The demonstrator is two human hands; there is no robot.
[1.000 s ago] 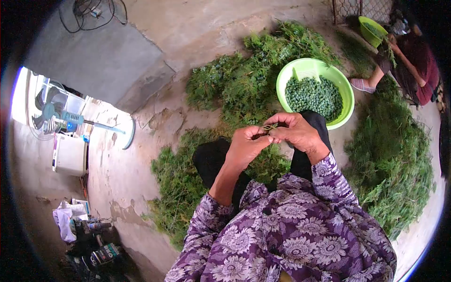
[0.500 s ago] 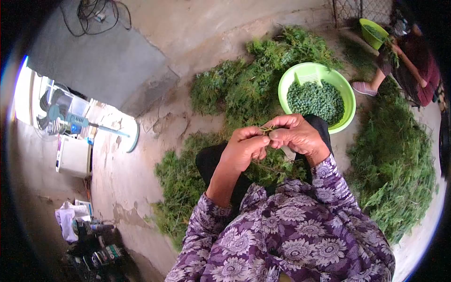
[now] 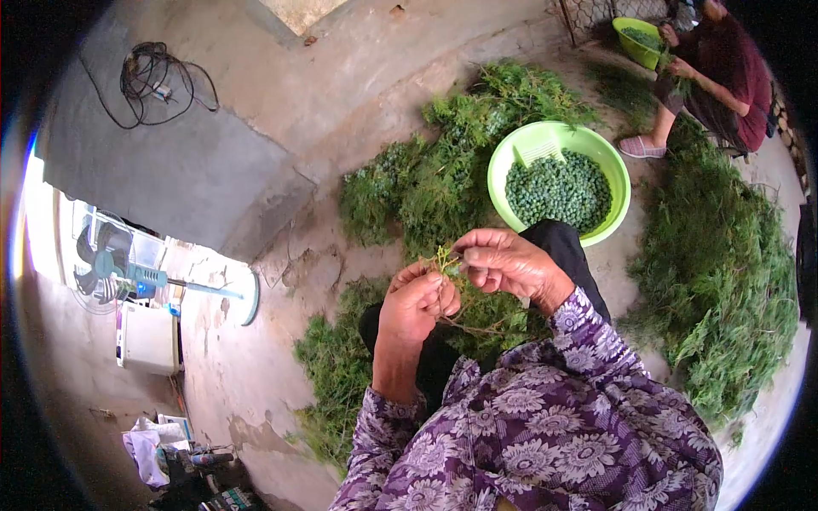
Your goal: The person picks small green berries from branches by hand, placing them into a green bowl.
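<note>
My left hand [image 3: 415, 300] pinches a small green sprig [image 3: 443, 261] between thumb and fingers, above my lap. Close at its right, my right hand [image 3: 514, 266] has thumb and forefinger pressed together at the sprig's edge; what lies between those fingertips is too small to tell. Below both hands, leafy branches [image 3: 490, 317] rest across my lap, with a brown stem showing. A light green basin [image 3: 623, 175] stands just beyond my right knee, holding many small round green berries [image 3: 558, 189].
Piles of cut greenery lie beyond my hands [image 3: 452, 162] and at the right [image 3: 716, 281]. At the upper right a person [image 3: 724, 81] sits by a second green basin [image 3: 625, 25]. A fan [image 3: 111, 262] and coiled cable [image 3: 152, 83] are at the left.
My hands have shifted slightly left and down in view, and the sprig shows more between them. The view has turned a little. The other person's hands are nearer their basin.
</note>
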